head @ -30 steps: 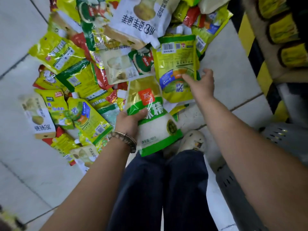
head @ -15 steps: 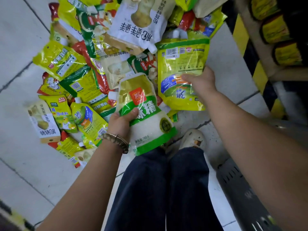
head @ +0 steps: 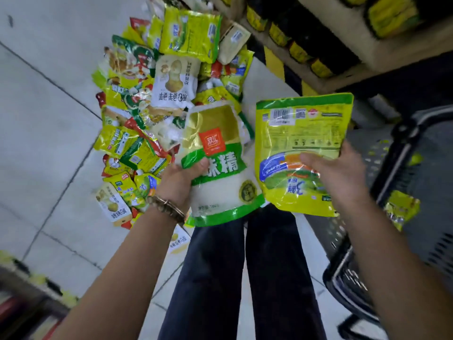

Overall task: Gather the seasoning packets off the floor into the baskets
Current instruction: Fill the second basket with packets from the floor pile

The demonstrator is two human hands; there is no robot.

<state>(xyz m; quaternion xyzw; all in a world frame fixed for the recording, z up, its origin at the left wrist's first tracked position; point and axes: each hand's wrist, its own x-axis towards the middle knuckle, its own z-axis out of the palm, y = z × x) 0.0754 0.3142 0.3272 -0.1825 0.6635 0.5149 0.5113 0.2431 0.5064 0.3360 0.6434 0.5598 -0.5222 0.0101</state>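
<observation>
My left hand (head: 180,177) grips a white and green seasoning pouch (head: 220,168) with a red square logo, held above my legs. My right hand (head: 335,173) holds a yellow-green packet (head: 301,133) by its lower half, barcode side up, lifted off the floor. A dark plastic basket (head: 402,153) stands at the right, just beyond the right hand, with a yellow packet (head: 400,208) lying inside it. A heap of seasoning packets (head: 147,106) covers the floor ahead and to the left.
A shelf unit (head: 318,40) with yellow goods and a yellow-black striped base runs along the upper right. My dark trouser legs (head: 245,278) fill the lower middle. Pale floor tiles (head: 44,106) spread to the left.
Both hands have lifted their packets off the pile. The right hand's yellow-green packet has swung right toward the basket, and the view has turned so the basket shows.
</observation>
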